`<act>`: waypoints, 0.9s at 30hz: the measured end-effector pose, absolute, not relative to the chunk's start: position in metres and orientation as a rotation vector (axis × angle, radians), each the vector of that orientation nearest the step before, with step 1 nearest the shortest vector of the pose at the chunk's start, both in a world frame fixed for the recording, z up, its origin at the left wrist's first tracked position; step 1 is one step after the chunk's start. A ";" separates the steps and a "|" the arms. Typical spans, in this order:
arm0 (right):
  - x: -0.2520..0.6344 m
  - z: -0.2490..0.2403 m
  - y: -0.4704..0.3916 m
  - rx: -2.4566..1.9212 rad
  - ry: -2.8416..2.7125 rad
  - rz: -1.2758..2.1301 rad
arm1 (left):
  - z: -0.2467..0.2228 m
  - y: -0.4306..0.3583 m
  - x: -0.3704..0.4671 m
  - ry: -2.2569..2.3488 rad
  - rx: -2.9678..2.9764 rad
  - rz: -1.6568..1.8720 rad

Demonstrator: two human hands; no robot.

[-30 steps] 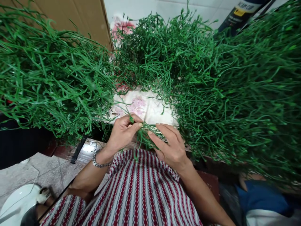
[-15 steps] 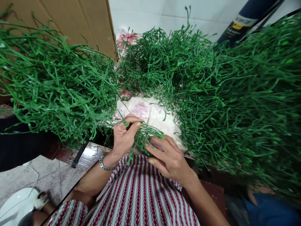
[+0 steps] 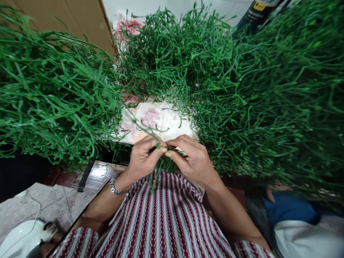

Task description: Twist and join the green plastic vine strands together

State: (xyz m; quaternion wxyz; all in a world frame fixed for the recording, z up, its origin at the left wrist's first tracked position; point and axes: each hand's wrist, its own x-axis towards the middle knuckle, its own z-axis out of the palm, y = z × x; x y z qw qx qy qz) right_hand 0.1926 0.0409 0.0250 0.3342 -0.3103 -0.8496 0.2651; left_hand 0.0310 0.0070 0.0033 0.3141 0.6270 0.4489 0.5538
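Close in front of my body, my left hand (image 3: 145,156) pinches a green plastic plant stem (image 3: 153,135) between thumb and forefinger. One end of it sticks up past the fingers, and more green strands dangle beneath. Meeting it fingertip to fingertip, my right hand (image 3: 192,157) is also closed in a pinch on the same strands. What exactly lies between the touching tips is partly hidden. Beyond the hands, a pale floral cloth (image 3: 166,122) covers the work surface.
Heaps of green stems surround the cloth: a left pile (image 3: 53,96), a back pile (image 3: 172,53) and a large right pile (image 3: 282,107). A cardboard box (image 3: 67,21) stands behind left, a dark cylinder (image 3: 251,18) behind right. Another person's blue clothing (image 3: 290,208) shows at lower right.
My right hand has moved up and left, from loosely cupping the strands to pinching beside the left fingertips. The view has shifted slightly to the right and down.
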 end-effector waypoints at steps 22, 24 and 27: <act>0.197 0.021 0.056 -0.374 -2.382 1.254 | 0.002 0.019 0.003 0.599 1.573 0.764; 0.195 0.017 0.057 -0.351 -2.308 1.390 | 0.000 0.019 0.003 0.564 1.473 0.752; 0.195 0.015 0.057 -0.376 -2.242 1.496 | 0.000 0.018 0.003 0.591 1.313 0.781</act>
